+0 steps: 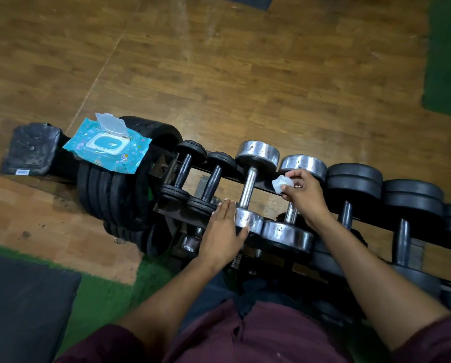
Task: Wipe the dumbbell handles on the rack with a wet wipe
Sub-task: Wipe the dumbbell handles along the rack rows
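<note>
Braced flat on a chrome dumbbell head [248,221], my left hand [223,235] steadies the rack [261,183]; right fingers [295,176] pinch the crumpled wet wipe [280,184] (pack [106,144] open nearby) above the neighbouring handle [290,214].

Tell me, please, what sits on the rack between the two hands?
In the head view, one chrome dumbbell lies between the left hand, resting on its near head, and the right hand, holding the wet wipe.

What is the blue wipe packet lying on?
The wipe packet, lid flipped open, lies on top of a stack of black weight plates standing on edge beside the rack. The plate tops directly beneath it are covered.
</note>
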Demonstrator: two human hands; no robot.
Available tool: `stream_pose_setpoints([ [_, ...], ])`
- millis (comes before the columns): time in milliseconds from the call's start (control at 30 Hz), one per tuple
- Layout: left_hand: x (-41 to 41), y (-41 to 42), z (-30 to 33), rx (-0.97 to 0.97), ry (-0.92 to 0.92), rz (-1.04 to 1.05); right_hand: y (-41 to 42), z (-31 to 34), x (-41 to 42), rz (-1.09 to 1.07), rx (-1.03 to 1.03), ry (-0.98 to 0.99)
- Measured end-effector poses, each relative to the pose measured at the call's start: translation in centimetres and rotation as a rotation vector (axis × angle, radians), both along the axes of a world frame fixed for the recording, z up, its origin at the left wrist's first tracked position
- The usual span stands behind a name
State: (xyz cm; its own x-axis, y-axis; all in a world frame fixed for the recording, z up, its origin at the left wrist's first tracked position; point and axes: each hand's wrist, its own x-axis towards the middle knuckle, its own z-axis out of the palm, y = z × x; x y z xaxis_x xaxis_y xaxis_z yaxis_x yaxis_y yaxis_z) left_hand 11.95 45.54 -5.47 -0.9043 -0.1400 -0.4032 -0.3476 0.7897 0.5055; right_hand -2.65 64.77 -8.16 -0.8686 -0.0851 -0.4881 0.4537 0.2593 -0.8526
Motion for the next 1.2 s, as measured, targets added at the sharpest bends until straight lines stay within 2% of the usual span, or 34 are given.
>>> stream_pose_setpoints([
  [133,0.9,2.5,0.5,-0.032,0.091,-0.174,2.8,0.9,0.9,0.046,0.239,0.140],
  [233,1.5,4.3,0.2,-0.026,0.060,-0.358,3.9,1.4,1.5,0.089,0.411,0.219],
  [333,2.5,5.3,-0.7,-0.024,-0.014,-0.531,4.5,1.5,2.3,0.288,0.607,0.264],
  [433,3.0,4.9,-1.6,-0.045,-0.021,-0.595,4.6,1.2,3.2,0.504,0.741,0.226],
  [533,2.8,4.6,-2.0,-0.029,-0.008,-0.609,4.1,1.0,3.8,0.597,0.760,0.121],
  [767,3.1,4.6,-2.5,-0.023,0.011,-0.615,3.4,0.6,3.9,0.493,0.724,0.043],
  [1033,3.3,4.3,-2.5,-0.019,-0.024,-0.633,2.8,-0.6,3.1,0.294,0.798,0.252],
  [1200,3.4,5.1,-1.7,-0.022,-0.053,-0.557,3.0,-0.9,3.0,0.445,0.807,0.295],
])
